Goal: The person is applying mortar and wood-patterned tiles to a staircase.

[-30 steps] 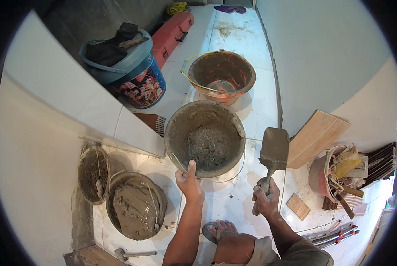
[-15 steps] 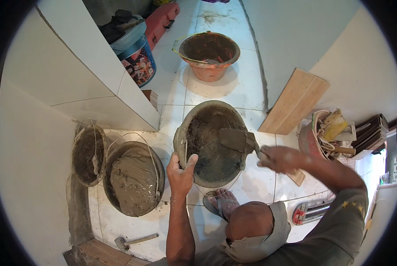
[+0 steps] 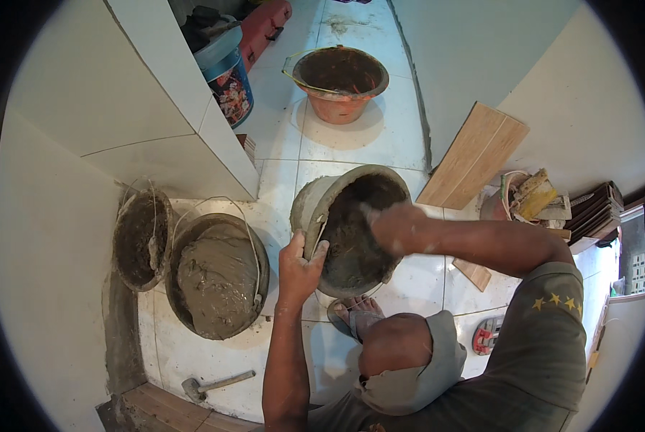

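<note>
The grey bucket (image 3: 314,203) was tipped so that its mouth faced the right hand (image 3: 398,229), just beyond a sandalled foot (image 3: 357,309); I couldn't tell whether its base touched the tiled floor (image 3: 416,295). Closest to the person lay a hammer (image 3: 193,390), out of use. Past it, the left hand (image 3: 301,270) had the bucket by its near-left rim — a closed grip, thumb over the edge. The right hand was at the mouth, blurred, and from where I stood I couldn't tell how far its grip was closed or whether it had hold of a tool.

I took the step in hand to be scraping or stirring inside the bucket. The next move, to my mind, called for a firm left grip and that same slant — enough room to reach the bottom without knocking the rim.

To the left stood a bucket (image 3: 176,263) heaped with wet mortar (image 3: 221,281), a smaller bucket (image 3: 131,237) beside it. A wood-look plank (image 3: 473,155) leaned on the right. Farther off, an orange-sided bucket (image 3: 337,109) stood upright, with a blue pail (image 3: 225,72) to its left and a red case (image 3: 261,29) behind that.
</note>
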The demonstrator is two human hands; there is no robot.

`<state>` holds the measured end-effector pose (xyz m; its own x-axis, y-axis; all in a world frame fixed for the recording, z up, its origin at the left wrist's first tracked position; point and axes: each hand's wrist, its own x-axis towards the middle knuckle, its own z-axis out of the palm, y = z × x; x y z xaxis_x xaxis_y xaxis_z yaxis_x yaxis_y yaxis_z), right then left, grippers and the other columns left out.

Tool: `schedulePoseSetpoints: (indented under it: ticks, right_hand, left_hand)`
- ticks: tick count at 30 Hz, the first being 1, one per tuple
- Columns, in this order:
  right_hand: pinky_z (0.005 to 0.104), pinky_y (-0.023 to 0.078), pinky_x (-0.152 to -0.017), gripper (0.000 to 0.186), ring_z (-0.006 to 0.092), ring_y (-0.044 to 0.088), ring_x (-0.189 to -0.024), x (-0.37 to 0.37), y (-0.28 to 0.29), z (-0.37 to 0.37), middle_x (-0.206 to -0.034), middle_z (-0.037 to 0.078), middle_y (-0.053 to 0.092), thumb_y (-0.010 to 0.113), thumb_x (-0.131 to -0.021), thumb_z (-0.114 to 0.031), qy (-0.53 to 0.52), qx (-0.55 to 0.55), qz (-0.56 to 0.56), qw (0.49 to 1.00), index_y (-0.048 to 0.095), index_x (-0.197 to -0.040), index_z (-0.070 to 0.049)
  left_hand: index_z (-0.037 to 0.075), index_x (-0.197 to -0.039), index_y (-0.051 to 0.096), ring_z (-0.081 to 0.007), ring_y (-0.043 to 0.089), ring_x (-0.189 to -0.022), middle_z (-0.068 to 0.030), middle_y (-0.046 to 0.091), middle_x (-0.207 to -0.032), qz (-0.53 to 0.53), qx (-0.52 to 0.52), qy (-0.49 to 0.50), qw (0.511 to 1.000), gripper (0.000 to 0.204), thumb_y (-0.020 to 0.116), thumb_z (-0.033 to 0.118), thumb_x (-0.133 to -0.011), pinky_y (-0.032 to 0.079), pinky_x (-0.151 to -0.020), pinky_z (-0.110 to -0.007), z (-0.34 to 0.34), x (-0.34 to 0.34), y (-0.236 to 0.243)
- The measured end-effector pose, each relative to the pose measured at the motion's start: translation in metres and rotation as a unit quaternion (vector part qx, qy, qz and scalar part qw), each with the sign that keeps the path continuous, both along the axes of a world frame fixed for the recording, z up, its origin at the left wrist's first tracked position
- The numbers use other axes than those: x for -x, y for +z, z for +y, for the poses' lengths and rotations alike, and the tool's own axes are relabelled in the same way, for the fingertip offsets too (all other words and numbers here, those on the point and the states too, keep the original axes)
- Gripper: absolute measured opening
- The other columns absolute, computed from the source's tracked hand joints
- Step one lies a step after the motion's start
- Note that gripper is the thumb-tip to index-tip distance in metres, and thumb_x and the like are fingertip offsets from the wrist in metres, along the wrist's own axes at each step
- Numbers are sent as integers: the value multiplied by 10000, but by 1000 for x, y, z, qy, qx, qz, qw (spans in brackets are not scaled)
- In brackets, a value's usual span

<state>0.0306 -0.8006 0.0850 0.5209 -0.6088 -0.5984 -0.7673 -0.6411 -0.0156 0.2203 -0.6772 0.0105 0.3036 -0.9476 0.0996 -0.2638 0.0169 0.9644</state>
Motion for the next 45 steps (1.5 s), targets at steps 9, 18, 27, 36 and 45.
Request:
schedulePoseSetpoints:
  ticks: [9, 18, 27, 36, 45]
  right_hand:
    - [414, 609, -682, 202, 301, 741, -934, -6, -46, 37, -1027, 185, 742, 676, -805, -126, 142, 157, -12, 977, 762, -945, -9]
    - [440, 597, -741, 360, 329, 740, -929, 20, -6, -6, -989, 220, 738, 617, -878, -150, -60, 43, -11, 997, 664, -1178, 43]
    - [435, 594, -779, 424, 365, 730, -951, 6, -67, 32, -998, 228, 729, 666, -852, -149, -67, -6, -30, 997, 630, -1196, 96]
    - [456, 575, -748, 356, 328, 727, -968, 21, -22, -14, -985, 205, 734, 713, -803, -185, -52, 9, 20, 998, 693, -1072, 47]
    - [396, 552, -597, 237, 258, 684, -672, 42, -87, 30, -744, 145, 656, 610, -850, -178, -164, -240, -148, 945, 687, -773, 33]
  left_hand:
    - [-39, -966, 595, -385, 682, -744, -244, 677, -827, -22, -16, -60, 998, 233, 724, 122, -857, 519, -692, -407, 2, -6, -3]
    - [-35, -945, 600, -350, 662, -723, -224, 649, -790, -77, 22, -30, 996, 235, 731, 143, -867, 503, -668, -388, -6, 13, 4]
    - [-25, -1060, 617, -123, 495, -695, -78, 641, -777, 26, 12, 3, 1000, 224, 699, 89, -886, 477, -667, -315, 1, -9, -12]
    - [-18, -898, 593, -332, 633, -668, -223, 627, -765, -51, -8, 26, 998, 248, 746, 175, -871, 493, -644, -398, 4, 14, -8]
    - [-19, -864, 591, -248, 597, -619, -157, 625, -718, -4, 36, 16, 999, 253, 762, 167, -874, 476, -614, -376, 13, 18, -22]
